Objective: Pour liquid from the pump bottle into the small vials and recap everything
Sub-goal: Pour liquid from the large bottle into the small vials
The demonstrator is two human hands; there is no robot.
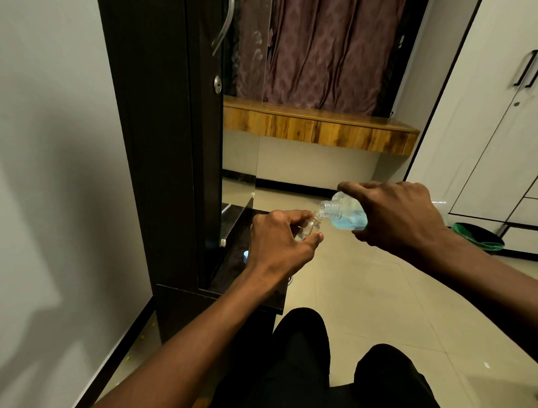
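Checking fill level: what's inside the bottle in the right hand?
Blue liquid pools in the low side of the tilted, uncapped bottle. The right hand covers the bottle's rear half, so the total amount is hidden.

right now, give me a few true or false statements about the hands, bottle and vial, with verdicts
1. The right hand holds the bottle tipped toward the vial. True.
2. The liquid in the bottle is red. False: it is blue.
3. The left hand holds the vial. True.
4. The pump is screwed onto the bottle. False: the threaded neck is bare and open.
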